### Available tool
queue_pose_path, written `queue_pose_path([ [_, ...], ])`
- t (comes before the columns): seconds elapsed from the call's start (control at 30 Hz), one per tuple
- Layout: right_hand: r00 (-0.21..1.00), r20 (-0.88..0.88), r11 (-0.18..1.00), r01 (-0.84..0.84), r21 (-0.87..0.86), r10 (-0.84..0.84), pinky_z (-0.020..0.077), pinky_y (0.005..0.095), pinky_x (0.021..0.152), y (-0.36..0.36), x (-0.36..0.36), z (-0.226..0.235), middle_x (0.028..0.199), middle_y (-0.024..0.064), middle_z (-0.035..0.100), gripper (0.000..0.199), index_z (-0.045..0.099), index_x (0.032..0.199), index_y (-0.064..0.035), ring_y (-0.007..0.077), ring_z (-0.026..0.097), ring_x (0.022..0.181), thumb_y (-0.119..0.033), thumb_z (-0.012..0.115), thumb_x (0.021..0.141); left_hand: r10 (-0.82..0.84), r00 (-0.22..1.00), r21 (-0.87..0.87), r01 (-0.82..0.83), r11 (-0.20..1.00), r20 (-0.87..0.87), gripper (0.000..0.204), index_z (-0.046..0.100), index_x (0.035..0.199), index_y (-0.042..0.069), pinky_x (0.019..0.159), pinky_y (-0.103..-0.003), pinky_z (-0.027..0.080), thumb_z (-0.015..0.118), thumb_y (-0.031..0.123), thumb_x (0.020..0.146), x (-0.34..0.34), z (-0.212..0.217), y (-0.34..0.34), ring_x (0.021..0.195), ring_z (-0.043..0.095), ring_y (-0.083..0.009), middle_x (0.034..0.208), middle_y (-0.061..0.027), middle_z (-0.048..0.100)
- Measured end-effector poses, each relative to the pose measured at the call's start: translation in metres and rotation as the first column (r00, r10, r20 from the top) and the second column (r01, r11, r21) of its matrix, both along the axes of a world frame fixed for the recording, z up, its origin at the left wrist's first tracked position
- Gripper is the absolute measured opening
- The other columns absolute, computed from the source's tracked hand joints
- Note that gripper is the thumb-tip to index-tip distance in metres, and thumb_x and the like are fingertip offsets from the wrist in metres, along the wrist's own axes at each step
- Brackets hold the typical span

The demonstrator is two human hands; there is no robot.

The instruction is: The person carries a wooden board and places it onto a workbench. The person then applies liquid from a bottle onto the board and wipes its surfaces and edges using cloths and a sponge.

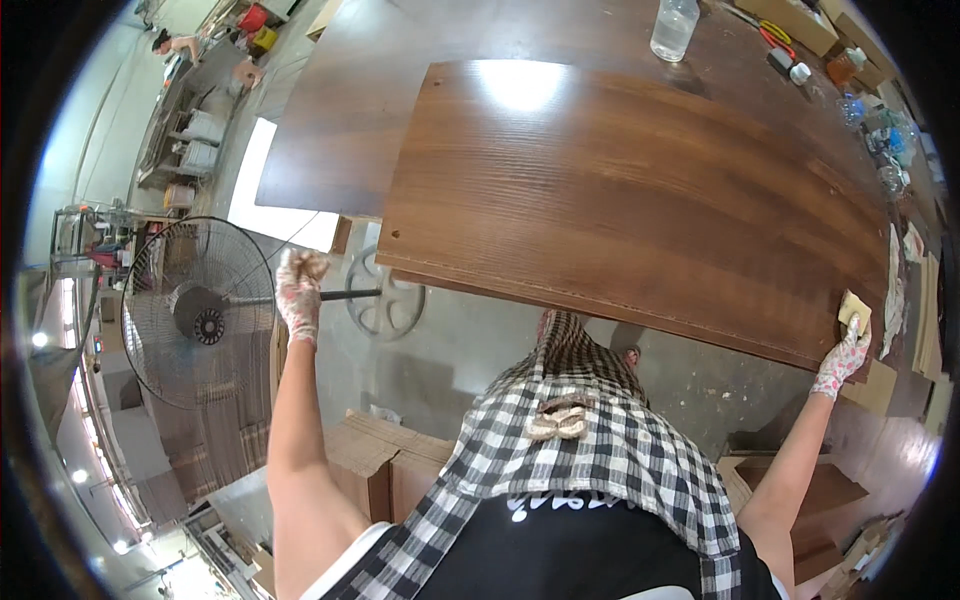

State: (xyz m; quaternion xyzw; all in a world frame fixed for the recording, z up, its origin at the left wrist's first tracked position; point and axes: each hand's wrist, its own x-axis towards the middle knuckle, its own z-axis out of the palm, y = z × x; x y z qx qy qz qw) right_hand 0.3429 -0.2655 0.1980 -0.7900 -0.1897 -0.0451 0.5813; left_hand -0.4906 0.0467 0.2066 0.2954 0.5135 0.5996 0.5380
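The right hand, in a spotted glove, presses a small yellow pad on the near right corner of the brown board; the fingers curl over the pad. The left hand, gloved too, is up in the air to the left of the board, fingers bunched; it may hold something small, but I cannot tell. The board lies flat on the dark surface and its near edge hangs out past it.

To do this well, I think the pad should stay flat and go along the wood lines; the free hand could hold the board down so it does not slip.

A clear bottle stands at the far edge; small bottles and tan boxes sit at the far right; flat brown cardboard lies on the floor below; a round fan stands at the left.
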Motion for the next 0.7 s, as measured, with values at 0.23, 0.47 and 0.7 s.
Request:
queue_pose_path([
  [0.23,0.994,0.105,0.986,0.056,-0.159,-0.039,0.0402,0.0316,0.094,0.0,-0.014,0.014,0.115,0.0127,0.059,0.052,0.054,0.122,0.0035,0.0201,0.054,0.103,-0.035,0.062,0.089,0.333,0.384,0.503,0.55,0.666,-0.861,0.019,0.059,0.097,0.011,0.079,-0.042,0.044,0.064,0.019,0.08,0.256,0.02,-0.073,0.091,0.056,-0.0257,0.091,-0.0061,0.058],
  [0.47,0.994,0.105,0.995,0.024,-0.101,-0.013,0.0426,0.031,0.091,-0.013,0.007,0.001,0.112,0.0113,0.059,0.05,0.053,0.121,0.0043,0.0176,0.055,0.099,-0.033,0.062,0.089,0.442,0.441,0.603,0.351,0.716,-0.781,0.025,0.055,0.061,0.012,0.05,-0.038,0.04,0.077,0.022,0.069,0.206,0.0,-0.049,0.052,0.05,-0.025,0.055,-0.0051,0.049],
  [0.7,0.999,0.002,0.998,-0.045,0.034,0.045,0.0434,0.0306,0.093,0.008,-0.008,-0.008,0.116,0.0114,0.057,0.049,0.051,0.125,0.0046,0.0184,0.055,0.103,-0.027,0.063,0.09,0.213,0.908,0.342,-0.084,0.936,-0.36,0.007,0.059,0.087,0.001,0.061,-0.029,0.054,0.058,-0.004,0.082,0.058,-0.021,-0.002,0.072,0.064,-0.0201,0.094,-0.0114,0.067],
])
